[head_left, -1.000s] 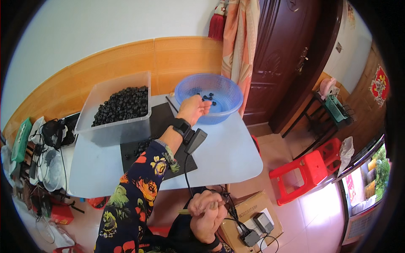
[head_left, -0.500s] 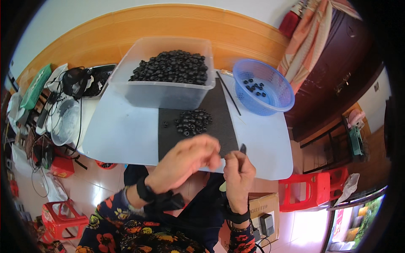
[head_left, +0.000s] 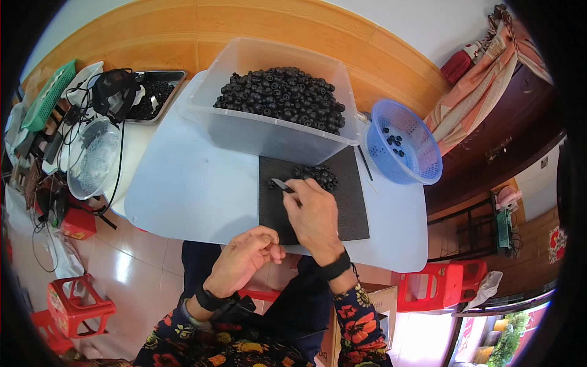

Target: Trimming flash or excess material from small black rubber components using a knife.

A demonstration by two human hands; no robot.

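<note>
My right hand [head_left: 315,217] is closed around a small knife [head_left: 282,185], its blade pointing left over the black mat [head_left: 351,211]. Just beyond those fingers lies a loose pile of small black ring-shaped parts [head_left: 322,176], partly covered by the hand. Near the table's front edge, my left hand [head_left: 244,258] has its fingers curled inward; whatever they may hold is hidden. Behind the mat stands a large translucent bin [head_left: 269,137], heaped with many more of the black parts [head_left: 281,98].
A blue plastic basket [head_left: 422,168] with several black parts stands at the right, beside a thin black rod [head_left: 365,163]. To the left are a clear bowl [head_left: 92,159], a metal tray [head_left: 177,82] and cables. A red stool [head_left: 79,309] stands on the floor.
My right hand has moved from the mat's near right side to the pile, carrying the knife. The left has drawn back toward the table's front edge. The whole view has shifted.
</note>
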